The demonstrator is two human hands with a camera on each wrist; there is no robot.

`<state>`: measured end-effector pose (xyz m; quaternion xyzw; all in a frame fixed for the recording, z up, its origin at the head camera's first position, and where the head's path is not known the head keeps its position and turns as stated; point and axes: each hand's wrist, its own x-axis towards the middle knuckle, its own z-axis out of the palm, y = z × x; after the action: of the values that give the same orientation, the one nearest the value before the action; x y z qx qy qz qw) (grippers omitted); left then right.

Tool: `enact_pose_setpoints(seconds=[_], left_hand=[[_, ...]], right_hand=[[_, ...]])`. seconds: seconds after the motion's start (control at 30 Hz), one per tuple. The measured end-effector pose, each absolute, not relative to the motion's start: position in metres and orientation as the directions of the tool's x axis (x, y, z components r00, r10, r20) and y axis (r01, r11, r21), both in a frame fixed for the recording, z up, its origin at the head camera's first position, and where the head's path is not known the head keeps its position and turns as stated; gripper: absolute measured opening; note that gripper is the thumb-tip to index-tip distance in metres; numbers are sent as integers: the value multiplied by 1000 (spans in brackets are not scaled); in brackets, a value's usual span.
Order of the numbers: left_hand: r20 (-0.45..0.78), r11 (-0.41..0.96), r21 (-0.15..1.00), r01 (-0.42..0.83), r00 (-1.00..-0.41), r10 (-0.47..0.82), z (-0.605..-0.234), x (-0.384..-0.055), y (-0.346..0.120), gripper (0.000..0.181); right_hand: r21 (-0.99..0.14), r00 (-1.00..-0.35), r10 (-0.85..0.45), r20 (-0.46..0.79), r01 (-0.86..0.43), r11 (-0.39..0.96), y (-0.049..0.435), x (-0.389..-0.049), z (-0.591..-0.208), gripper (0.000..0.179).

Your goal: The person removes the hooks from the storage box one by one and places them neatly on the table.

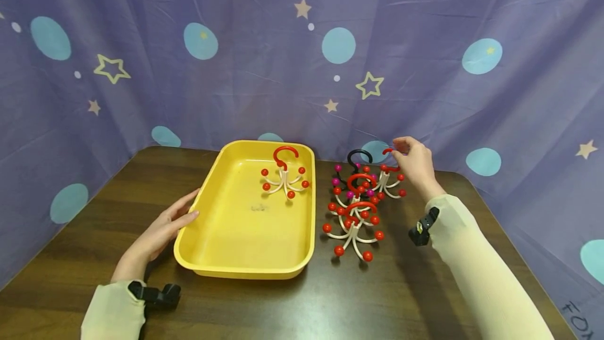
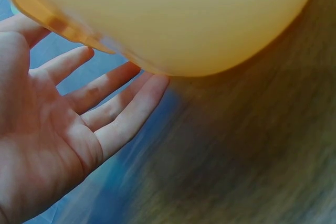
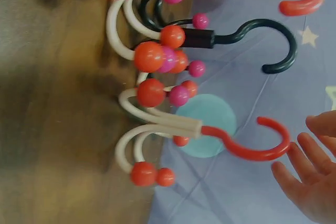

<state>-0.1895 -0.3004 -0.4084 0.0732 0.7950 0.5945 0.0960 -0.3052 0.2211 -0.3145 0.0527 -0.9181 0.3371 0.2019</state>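
Observation:
A yellow plastic tray (image 1: 245,235) lies on the table. My left hand (image 1: 162,230) is at its left side, thumb at the rim and extended fingers (image 2: 142,103) against the outer wall. Inside the tray stands a white multi-arm hanger (image 1: 285,180) with red ball tips and a red hook. At the right my right hand (image 1: 415,164) reaches to another white hanger (image 3: 181,126); its loosely extended fingers (image 3: 294,161) are right at the curve of the red hook (image 3: 252,154). In the head view the hand hides part of that hook.
Between tray and right hand stand two more red-and-white hangers, the nearest one (image 1: 353,232) in front, and a black hanger (image 3: 199,38) with pink balls, crowded together. A purple patterned curtain (image 1: 264,77) hangs behind the wooden table (image 1: 368,298).

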Motion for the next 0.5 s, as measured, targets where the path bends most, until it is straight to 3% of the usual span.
enact_pose_setpoints(seconds=[0.5], left_hand=[[-70,299,954,2,-971,229,-407,-189,-300,63]], right_hand=[[-565,-883,-65,465,-352,747,175,-308,-271,27]])
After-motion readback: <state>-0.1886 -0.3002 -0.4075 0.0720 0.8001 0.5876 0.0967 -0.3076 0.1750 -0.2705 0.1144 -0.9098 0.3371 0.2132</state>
